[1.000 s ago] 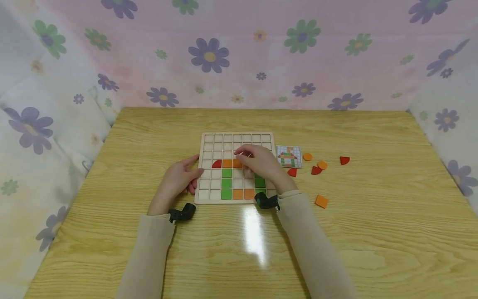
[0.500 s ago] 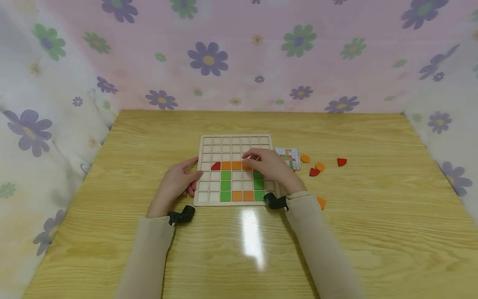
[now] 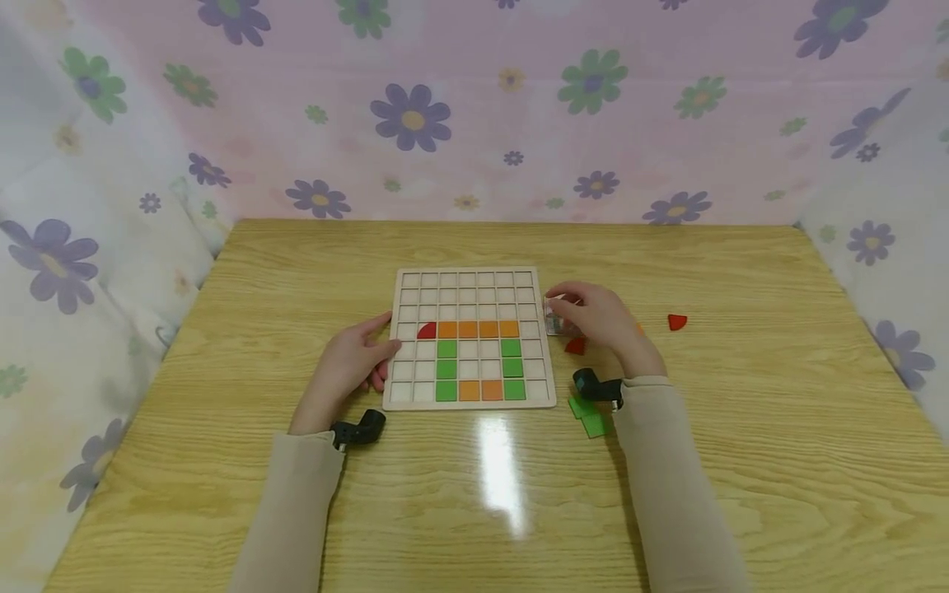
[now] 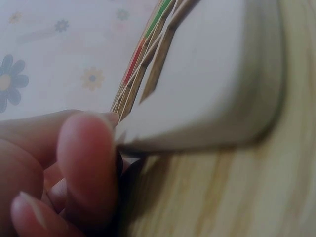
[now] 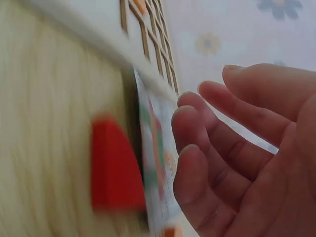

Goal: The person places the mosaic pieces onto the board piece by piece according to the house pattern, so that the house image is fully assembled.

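Note:
A wooden grid board [image 3: 544, 362] lies mid-table, with a red quarter-circle [image 3: 427, 331], a row of orange squares [image 3: 469, 329] and columns of green squares [image 3: 446, 368] in its cells. My left hand [image 3: 348, 358] holds the board's left edge, thumb at the rim and other fingers bent beside it. Just right of the board, my right hand [image 3: 596, 317] hovers over a small printed pattern card [image 5: 158, 148] and partly covers it. Its fingers are loosely bent, with nothing between them. A loose red quarter-circle piece [image 5: 116, 165] lies beside the card.
Loose green squares [image 3: 593, 424] lie under the right wrist. Farther right is another red quarter-circle [image 3: 677, 322]. An orange piece [image 3: 640, 329] peeks out behind the right hand. A flowered cloth [image 3: 474, 115] hangs behind the wooden table.
My right hand has moved right, off the board to above the card. It uncovers the row's right end, where an orange square sits. The left hand stays at the board's edge.

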Demonstrator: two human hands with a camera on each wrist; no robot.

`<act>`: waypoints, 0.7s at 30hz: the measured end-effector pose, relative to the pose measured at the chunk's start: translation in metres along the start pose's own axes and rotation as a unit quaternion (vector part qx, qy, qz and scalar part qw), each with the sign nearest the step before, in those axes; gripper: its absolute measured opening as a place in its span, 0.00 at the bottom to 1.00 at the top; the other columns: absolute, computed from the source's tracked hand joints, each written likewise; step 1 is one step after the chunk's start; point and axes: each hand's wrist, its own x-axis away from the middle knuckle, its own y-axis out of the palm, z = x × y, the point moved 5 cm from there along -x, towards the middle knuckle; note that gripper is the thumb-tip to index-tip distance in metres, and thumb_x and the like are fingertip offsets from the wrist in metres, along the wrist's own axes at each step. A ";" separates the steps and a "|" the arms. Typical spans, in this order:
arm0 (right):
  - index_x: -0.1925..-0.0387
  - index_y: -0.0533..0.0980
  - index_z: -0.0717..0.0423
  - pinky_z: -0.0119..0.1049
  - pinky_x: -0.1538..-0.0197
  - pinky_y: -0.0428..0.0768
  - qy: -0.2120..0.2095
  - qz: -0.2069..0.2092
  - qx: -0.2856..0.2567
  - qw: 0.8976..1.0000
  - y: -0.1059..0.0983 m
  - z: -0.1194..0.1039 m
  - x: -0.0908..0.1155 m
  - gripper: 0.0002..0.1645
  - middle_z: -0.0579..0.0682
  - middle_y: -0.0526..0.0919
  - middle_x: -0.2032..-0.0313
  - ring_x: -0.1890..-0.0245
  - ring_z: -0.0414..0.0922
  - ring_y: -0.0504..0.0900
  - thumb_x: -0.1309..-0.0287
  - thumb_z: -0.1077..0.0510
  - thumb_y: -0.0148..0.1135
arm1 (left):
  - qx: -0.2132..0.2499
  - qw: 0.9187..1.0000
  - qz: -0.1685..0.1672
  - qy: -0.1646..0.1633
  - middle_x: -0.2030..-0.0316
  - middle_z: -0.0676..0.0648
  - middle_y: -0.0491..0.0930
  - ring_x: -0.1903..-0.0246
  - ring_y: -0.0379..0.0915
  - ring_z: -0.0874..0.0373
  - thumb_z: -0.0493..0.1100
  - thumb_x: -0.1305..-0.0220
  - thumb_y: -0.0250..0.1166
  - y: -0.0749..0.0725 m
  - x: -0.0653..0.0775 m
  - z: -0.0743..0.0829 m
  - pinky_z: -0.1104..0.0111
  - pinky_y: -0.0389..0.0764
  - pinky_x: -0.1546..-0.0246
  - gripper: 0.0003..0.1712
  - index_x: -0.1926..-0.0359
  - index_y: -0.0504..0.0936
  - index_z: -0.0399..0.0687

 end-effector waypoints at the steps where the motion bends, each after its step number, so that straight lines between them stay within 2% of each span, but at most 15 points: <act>1: 0.49 0.73 0.47 0.39 0.68 0.73 0.003 0.005 0.000 1.000 -0.004 0.004 0.001 0.21 0.51 0.77 0.65 0.69 0.47 0.74 0.40 0.43 0.50 | 0.000 1.000 -0.001 0.000 0.86 0.44 0.76 0.87 0.74 0.51 0.55 0.42 0.58 0.000 0.001 0.000 0.65 0.72 0.87 0.34 0.35 0.59 0.65; 5: 0.48 0.72 0.48 0.40 0.67 0.71 0.017 0.027 0.015 0.999 -0.020 0.020 0.004 0.23 0.52 0.77 0.62 0.67 0.47 0.73 0.40 0.42 0.48 | -0.001 1.000 0.002 -0.001 0.86 0.44 0.76 0.87 0.74 0.52 0.55 0.42 0.58 -0.002 0.002 0.000 0.65 0.72 0.88 0.33 0.35 0.59 0.65; 12: 0.47 0.70 0.57 0.44 0.61 0.69 0.082 0.069 0.013 0.994 -0.051 0.053 0.020 0.31 0.58 0.76 0.60 0.63 0.52 0.72 0.39 0.38 0.43 | 0.002 1.000 0.004 0.001 0.85 0.43 0.76 0.87 0.74 0.51 0.56 0.42 0.58 -0.002 0.001 -0.001 0.65 0.72 0.88 0.34 0.35 0.58 0.66; 17: 0.49 0.70 0.61 0.44 0.60 0.67 0.138 0.127 0.010 0.982 -0.067 0.075 0.036 0.32 0.60 0.73 0.58 0.60 0.54 0.68 0.39 0.39 0.41 | 0.004 1.000 0.001 0.006 0.85 0.43 0.76 0.88 0.74 0.51 0.55 0.41 0.58 0.000 0.001 0.000 0.65 0.72 0.88 0.33 0.35 0.59 0.66; 21: 0.50 0.71 0.62 0.40 0.64 0.66 0.182 0.172 -0.006 0.968 -0.074 0.088 0.046 0.33 0.60 0.74 0.59 0.61 0.53 0.68 0.39 0.39 0.40 | 0.003 1.000 -0.001 0.008 0.85 0.43 0.76 0.88 0.74 0.51 0.55 0.41 0.58 0.000 0.001 -0.001 0.65 0.72 0.88 0.33 0.35 0.58 0.66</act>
